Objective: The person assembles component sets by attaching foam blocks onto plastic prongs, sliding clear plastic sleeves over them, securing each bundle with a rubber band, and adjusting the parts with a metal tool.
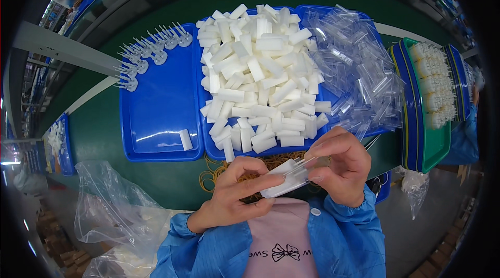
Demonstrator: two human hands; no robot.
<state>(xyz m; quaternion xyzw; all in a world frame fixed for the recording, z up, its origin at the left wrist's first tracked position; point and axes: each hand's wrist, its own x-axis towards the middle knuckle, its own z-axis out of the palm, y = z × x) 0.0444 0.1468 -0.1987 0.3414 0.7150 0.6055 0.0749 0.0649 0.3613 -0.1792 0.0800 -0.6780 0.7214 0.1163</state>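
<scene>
Block, white and oblong, is gripped closely between the thumb and fingers of our left hand, at six o'clock from the middle blue tray. With our right hand, thumb and fingertips pinched nearly together, we hold a clear plastic piece at the block's two o'clock end; whether it encloses the block, we cannot tell. The middle tray bears heaped white blocks. At one o'clock we have a heap of clear plastic pieces; at ten o'clock, the left blue tray, with pronged parts along its eleven o'clock edge and a single white block at five o'clock.
</scene>
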